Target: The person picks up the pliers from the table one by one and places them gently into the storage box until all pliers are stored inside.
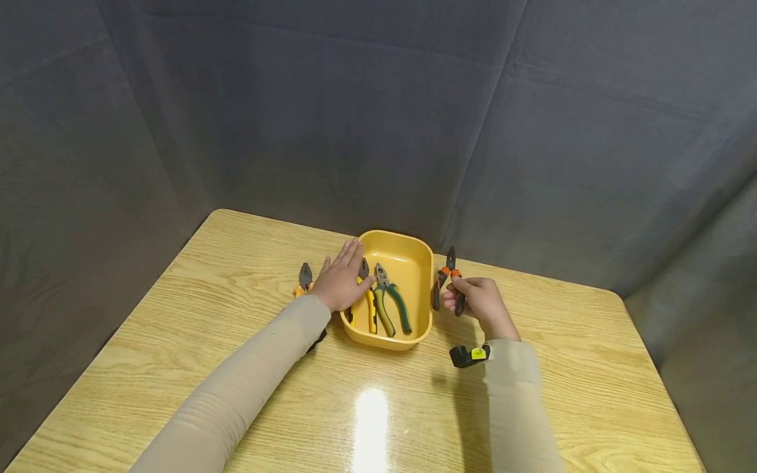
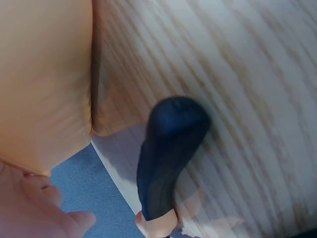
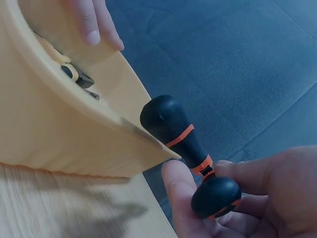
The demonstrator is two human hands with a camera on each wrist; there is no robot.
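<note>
My right hand pinches long-nose pliers with black and orange handles, jaws upward, just right of a yellow plastic bin. In the right wrist view, one black handle overlaps the bin's rim; contact cannot be told. My left hand rests over the bin's left rim, fingers straight and thumb reaching inside. Inside lie pliers with green and yellow-green handles and, partly hidden by that hand, pliers with yellow and black handles.
Left of the bin, other pliers lie on the wooden table, partly hidden by the left hand; their black handle shows in the left wrist view. A dark grey cloth hangs behind the table's back edge.
</note>
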